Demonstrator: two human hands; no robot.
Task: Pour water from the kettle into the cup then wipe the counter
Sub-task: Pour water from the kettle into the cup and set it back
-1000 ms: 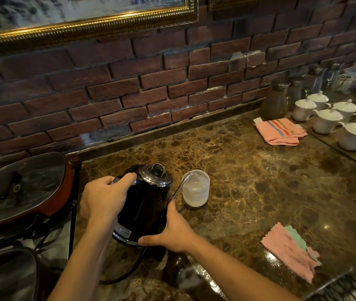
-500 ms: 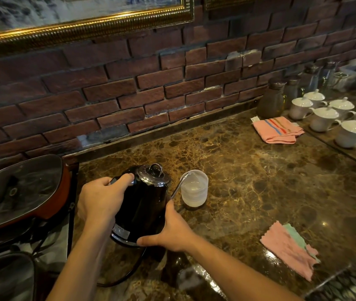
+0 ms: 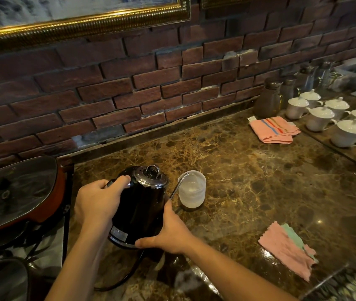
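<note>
A black kettle (image 3: 140,205) with a chrome lid is lifted off the brown marble counter (image 3: 248,181) and tilted to the right. Its thin gooseneck spout reaches over the rim of a translucent white cup (image 3: 192,192) that stands on the counter and holds some water. My left hand (image 3: 98,200) grips the kettle's handle at the upper left. My right hand (image 3: 170,231) cups the kettle's lower right side and base. A pink and green cloth (image 3: 288,248) lies flat at the front right of the counter.
A folded pink striped towel (image 3: 272,129) lies at the back right. White lidded cups (image 3: 324,120) stand on a tray beside glass jars (image 3: 268,98). A red cooker with a glass lid (image 3: 14,192) sits at the left. A brick wall runs behind.
The kettle stays tilted over the cup with both hands in the same grip. The view has shifted slightly; nothing else has moved.
</note>
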